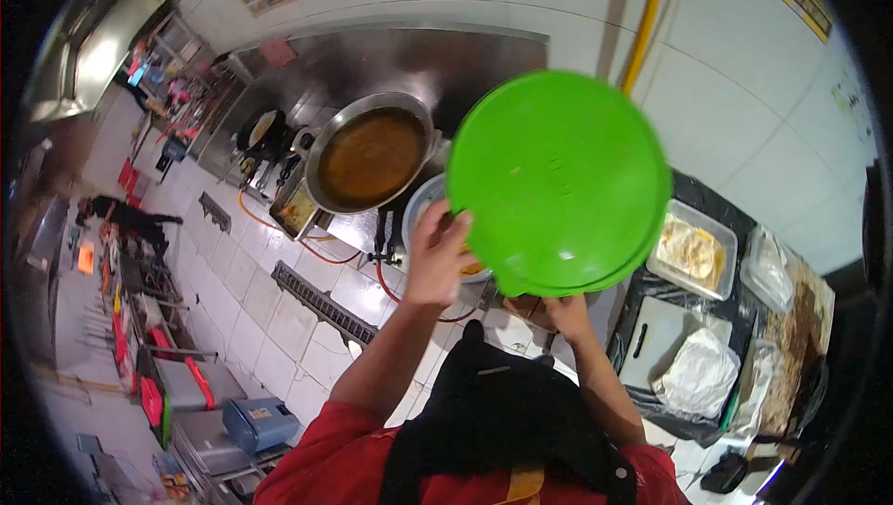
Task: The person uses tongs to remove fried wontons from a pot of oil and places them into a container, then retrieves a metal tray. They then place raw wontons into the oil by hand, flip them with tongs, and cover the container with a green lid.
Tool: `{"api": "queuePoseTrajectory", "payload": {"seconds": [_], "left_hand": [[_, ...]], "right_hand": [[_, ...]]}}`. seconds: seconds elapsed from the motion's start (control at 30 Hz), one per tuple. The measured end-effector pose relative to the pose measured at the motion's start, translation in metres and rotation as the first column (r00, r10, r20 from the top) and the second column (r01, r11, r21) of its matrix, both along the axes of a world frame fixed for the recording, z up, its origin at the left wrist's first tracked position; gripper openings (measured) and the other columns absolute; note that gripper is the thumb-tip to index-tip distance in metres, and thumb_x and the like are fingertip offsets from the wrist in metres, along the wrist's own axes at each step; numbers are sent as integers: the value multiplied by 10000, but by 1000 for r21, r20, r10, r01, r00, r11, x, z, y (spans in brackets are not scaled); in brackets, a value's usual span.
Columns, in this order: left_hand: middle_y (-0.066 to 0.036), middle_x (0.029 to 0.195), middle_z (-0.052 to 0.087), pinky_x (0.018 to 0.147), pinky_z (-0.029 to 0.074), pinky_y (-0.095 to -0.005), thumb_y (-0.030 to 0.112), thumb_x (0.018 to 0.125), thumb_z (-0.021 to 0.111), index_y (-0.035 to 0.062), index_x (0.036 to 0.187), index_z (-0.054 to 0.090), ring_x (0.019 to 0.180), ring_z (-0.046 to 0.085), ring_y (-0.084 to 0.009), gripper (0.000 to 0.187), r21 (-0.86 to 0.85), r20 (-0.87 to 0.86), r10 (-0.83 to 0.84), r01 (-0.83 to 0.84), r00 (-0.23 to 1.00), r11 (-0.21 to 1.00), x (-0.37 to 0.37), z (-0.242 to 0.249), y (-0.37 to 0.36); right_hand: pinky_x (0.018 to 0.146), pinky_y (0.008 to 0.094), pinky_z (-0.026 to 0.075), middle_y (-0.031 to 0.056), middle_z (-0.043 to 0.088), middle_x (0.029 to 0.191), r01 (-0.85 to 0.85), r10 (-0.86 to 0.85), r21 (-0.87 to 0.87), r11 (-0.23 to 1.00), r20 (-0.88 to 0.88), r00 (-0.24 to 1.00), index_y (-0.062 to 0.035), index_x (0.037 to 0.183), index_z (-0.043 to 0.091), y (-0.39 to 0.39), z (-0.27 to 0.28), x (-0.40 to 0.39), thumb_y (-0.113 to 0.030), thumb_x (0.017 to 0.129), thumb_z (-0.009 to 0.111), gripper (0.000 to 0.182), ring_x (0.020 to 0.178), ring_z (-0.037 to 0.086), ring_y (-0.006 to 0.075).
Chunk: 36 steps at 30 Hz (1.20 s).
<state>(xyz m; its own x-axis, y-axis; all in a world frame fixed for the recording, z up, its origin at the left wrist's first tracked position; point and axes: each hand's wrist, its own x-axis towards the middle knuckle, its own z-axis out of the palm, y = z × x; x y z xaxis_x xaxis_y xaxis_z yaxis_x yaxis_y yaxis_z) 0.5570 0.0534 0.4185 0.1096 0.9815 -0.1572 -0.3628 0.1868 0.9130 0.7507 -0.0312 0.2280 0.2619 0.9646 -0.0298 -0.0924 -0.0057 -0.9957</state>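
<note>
A large round green lid (pixel 563 184) is held up in front of me, tilted toward the camera. My left hand (pixel 439 259) touches its left edge, the fingers bent at the rim. My right hand (pixel 567 312) grips the bottom edge, with most of its fingers hidden under the lid. Partly covered by the lid and my left hand is a pale round container (pixel 416 217) with something orange-yellow inside. Left of it, a wide metal pan (pixel 372 156) holds brown liquid on the stove.
A smaller dark pan (pixel 263 133) sits farther left. On the right are a plastic tray of food (pixel 690 251), a white cutting board (pixel 662 336) and a white plastic bundle (pixel 698 375). Another person (pixel 135 219) stands far left. A blue-grey bin (pixel 260 426) is at lower left.
</note>
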Motion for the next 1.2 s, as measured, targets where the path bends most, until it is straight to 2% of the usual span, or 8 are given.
{"api": "queuePoseTrajectory", "payload": {"seconds": [0.13, 0.4, 0.5, 0.6, 0.97, 1.03, 1.07, 1.2], "left_hand": [[-67, 1096, 611, 760, 553, -387, 120, 955, 546, 61, 1226, 532, 981, 613, -186, 277, -134, -84, 106, -116, 991, 984, -93, -64, -11], [-95, 1036, 619, 746, 575, -387, 149, 953, 561, 35, 1189, 549, 895, 638, -201, 263, -205, -230, 186, -235, 955, 950, -153, -219, 29], [-94, 809, 632, 698, 563, -357, 193, 932, 604, 1, 1104, 598, 718, 644, -197, 257, 72, -817, 193, -235, 544, 969, -166, -271, 48], [-115, 657, 585, 588, 442, -387, 193, 875, 654, -8, 1020, 619, 616, 585, -262, 251, 344, -850, 386, -179, 358, 922, -152, -250, 51], [-335, 1043, 579, 827, 437, -473, 367, 976, 482, -88, 1181, 427, 963, 576, -471, 502, 52, -815, 199, -274, 543, 960, -139, -268, 85], [-329, 1136, 574, 883, 470, -428, 481, 951, 509, -109, 1288, 421, 1019, 584, -411, 685, 151, -803, 250, -221, 541, 963, -161, -337, 99], [-300, 1230, 542, 926, 470, -413, 514, 941, 517, -106, 1337, 388, 1077, 571, -355, 747, -106, -484, 103, -175, 869, 979, -155, -310, 100], [-184, 1190, 564, 825, 484, -412, 489, 943, 528, -71, 1214, 499, 990, 576, -270, 622, -183, -373, 155, -236, 915, 955, -134, -270, 92]], "right_hand": [[745, 303, 491, 58, 655, 917, 40, -47, 28, 999, 352, 935, 31, 1246, 547, 16, -43, 22, -140, 936, 587, 356, 819, 605, 169], [412, 190, 297, -75, 474, 636, 154, -146, -214, 964, 57, 988, 3, 1273, 526, 25, -16, 7, -186, 940, 600, 390, 470, 394, 11], [417, 193, 295, -71, 493, 647, 157, -135, -218, 963, 112, 985, 2, 1272, 526, 27, -12, -5, -195, 937, 605, 397, 476, 402, 14], [458, 190, 305, -65, 519, 695, 151, -137, -255, 955, 71, 988, 7, 1265, 538, 29, 12, -26, -205, 936, 607, 398, 530, 421, 14], [802, 282, 489, 96, 655, 1029, 130, -90, -72, 989, 404, 910, 57, 1280, 522, 61, -11, -51, -199, 929, 612, 444, 917, 594, 141], [861, 317, 496, 125, 663, 1092, 151, -75, -209, 966, 332, 940, 37, 1283, 531, 62, 5, -59, -207, 924, 614, 442, 988, 602, 161], [855, 323, 501, 129, 667, 1093, 164, -107, -220, 962, 251, 962, 26, 1284, 536, 64, -4, -61, -213, 922, 614, 442, 983, 607, 161], [845, 335, 507, 193, 663, 1073, 187, -172, 3, 982, 413, 894, 49, 1280, 518, 64, -8, -71, -186, 926, 597, 432, 963, 635, 194]]}}
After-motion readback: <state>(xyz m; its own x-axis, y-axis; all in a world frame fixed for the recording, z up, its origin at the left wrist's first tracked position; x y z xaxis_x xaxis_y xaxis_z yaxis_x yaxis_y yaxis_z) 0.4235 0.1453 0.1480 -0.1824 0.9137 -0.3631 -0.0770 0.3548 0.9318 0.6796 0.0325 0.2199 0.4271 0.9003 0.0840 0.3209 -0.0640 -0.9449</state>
